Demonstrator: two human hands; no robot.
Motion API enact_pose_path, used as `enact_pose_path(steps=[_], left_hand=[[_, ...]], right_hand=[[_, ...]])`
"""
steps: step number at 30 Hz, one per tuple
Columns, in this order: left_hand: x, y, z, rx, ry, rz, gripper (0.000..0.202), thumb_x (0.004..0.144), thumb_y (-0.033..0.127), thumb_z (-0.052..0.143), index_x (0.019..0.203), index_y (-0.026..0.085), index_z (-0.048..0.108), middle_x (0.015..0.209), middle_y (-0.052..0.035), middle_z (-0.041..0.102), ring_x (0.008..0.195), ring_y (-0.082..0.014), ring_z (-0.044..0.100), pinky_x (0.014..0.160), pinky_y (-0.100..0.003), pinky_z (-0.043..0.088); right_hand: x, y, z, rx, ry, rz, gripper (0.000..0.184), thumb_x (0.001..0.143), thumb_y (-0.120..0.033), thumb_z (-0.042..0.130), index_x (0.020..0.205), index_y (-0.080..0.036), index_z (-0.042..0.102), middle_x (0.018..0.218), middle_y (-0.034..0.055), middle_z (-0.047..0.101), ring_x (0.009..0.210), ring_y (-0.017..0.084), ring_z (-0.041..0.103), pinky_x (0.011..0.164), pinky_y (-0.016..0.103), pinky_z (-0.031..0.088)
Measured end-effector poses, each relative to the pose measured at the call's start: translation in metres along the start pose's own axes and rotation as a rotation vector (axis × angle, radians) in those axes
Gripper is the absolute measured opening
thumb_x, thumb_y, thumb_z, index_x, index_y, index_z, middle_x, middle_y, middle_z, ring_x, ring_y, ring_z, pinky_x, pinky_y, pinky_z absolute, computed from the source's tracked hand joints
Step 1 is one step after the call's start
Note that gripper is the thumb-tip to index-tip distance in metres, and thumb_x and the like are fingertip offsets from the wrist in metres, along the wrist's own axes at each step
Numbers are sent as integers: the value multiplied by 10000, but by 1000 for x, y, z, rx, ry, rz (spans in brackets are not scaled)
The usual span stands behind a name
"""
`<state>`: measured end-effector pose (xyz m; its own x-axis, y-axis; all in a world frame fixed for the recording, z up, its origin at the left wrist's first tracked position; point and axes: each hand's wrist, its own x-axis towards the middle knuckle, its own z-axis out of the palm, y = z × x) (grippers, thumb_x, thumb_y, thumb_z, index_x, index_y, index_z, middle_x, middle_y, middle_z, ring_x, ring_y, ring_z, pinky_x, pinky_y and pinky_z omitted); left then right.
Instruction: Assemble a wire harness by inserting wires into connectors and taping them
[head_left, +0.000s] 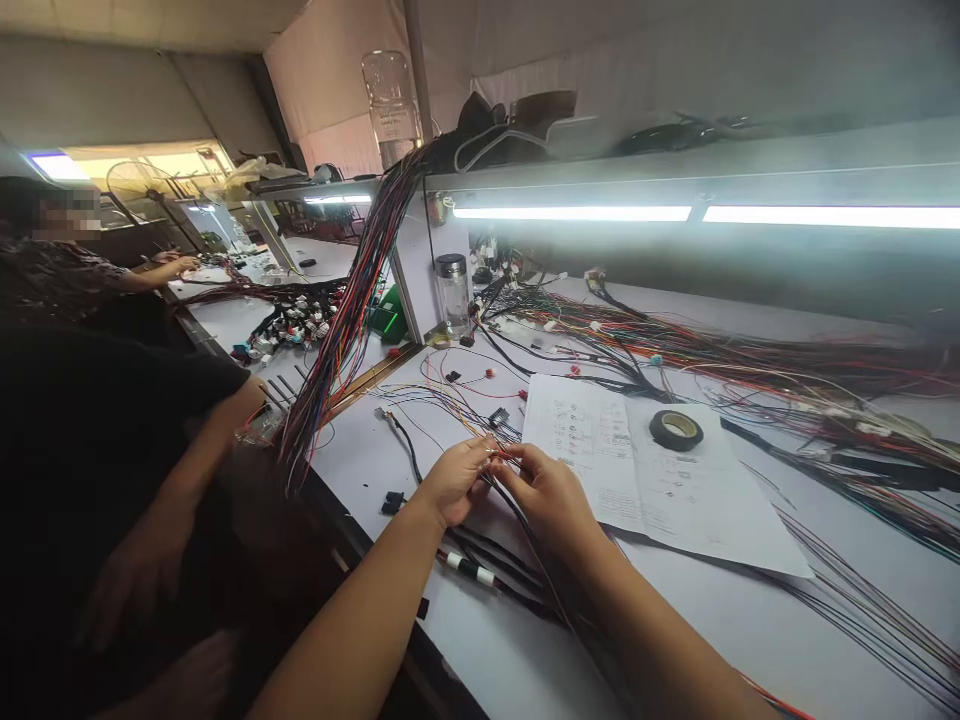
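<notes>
My left hand (457, 480) and my right hand (546, 492) meet over the white bench, fingertips pinched together on a thin red wire and a small connector (501, 456) between them. A bundle of dark wires (525, 560) runs from under my hands toward me, some wrapped in black tape with white bands (466, 568). Loose thin coloured wires (450, 400) fan out just beyond my fingers. A printed paper sheet (645, 480) lies right of my hands with a roll of black tape (676, 429) on it.
A thick hanging bundle of coloured wires (345, 320) drops from the shelf at left. More harness wires (787, 370) cover the bench's right side. A clear bottle (452, 292) stands at the back. A person in black (97, 480) sits at my left; another works farther back.
</notes>
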<state>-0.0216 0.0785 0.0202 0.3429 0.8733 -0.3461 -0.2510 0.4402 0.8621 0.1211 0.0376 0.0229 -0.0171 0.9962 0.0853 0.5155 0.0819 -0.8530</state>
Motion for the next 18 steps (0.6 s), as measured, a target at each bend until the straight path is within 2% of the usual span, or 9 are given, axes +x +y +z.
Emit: enact_pose_path(steps=[3,5,10,12,13,16,18], left_hand=[[0,-1,0,36,2,22,332,720,440,692,854,138,656,795,-20,556,579,-51,412,409,-158,196],[-3,1,0,58,-24,25,359,740,473,664,840,128,664,822,-39,559,629,-68,436,440,-161,247],[-10,11,-10,129,-209,4,344,750,416,679,925,121,663,779,-12,531,630,-63,449,581,-184,362],[-10,12,-15,225,-222,20,332,753,413,672,908,121,650,764,-9,546,615,-70,481,587,-199,380],[-9,12,-17,294,-203,33,336,757,433,659,887,123,639,735,-7,553,589,-77,494,563,-207,381],[-7,9,-18,501,-94,79,361,766,499,614,850,148,597,592,25,530,457,-87,465,467,-214,338],[-7,7,-14,547,-32,152,366,774,518,593,825,156,589,563,33,520,450,-87,452,473,-215,342]], right_hand=[[2,2,0,21,13,-2,238,846,-401,513,947,-241,657,649,-16,603,587,148,502,563,246,333],[3,2,-2,49,48,13,231,846,-406,507,839,-220,645,635,-15,600,579,145,492,561,244,335],[1,-6,-11,253,105,5,241,839,-416,530,766,-189,567,641,-18,558,594,128,465,579,238,354],[-3,-14,-17,383,21,-2,255,844,-424,537,761,-183,541,662,-16,546,608,117,454,587,232,359],[-6,-19,-20,440,-63,-6,260,851,-427,533,767,-181,530,664,-17,545,595,108,438,577,228,352],[-12,-34,-30,585,-373,10,237,891,-419,479,869,-184,504,686,-15,585,513,78,375,501,214,298],[-15,-42,-35,604,-486,53,222,911,-415,437,933,-197,473,706,-10,615,479,73,383,475,210,287]])
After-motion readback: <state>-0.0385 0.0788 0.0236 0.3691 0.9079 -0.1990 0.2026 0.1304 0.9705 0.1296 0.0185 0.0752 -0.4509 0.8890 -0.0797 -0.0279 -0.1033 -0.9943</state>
